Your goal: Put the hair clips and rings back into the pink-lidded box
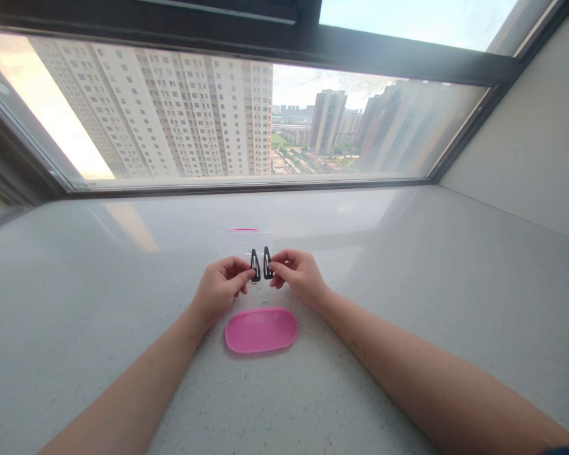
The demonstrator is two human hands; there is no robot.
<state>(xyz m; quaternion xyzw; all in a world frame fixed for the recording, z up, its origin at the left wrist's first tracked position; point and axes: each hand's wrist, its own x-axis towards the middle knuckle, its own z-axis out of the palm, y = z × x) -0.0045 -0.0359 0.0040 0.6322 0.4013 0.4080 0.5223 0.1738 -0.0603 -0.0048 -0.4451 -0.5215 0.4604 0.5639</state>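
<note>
My left hand (219, 285) pinches one clip (255, 265) between thumb and fingers; my right hand (301, 275) pinches a second clip (267, 262) likewise. Clips side by side between my hands, just apart, narrow ends toward the window (351, 126), long axes near parallel. Done: both clips gripped. Outstanding, I judge: releasing them. Tray (260, 330) nearer me on the sill (208, 404); clear bag (237, 239) beyond.

Daylight pours through the far window (284, 47), blown out (nearly white) at left, casting soft reflections across the worktop (384, 272).
</note>
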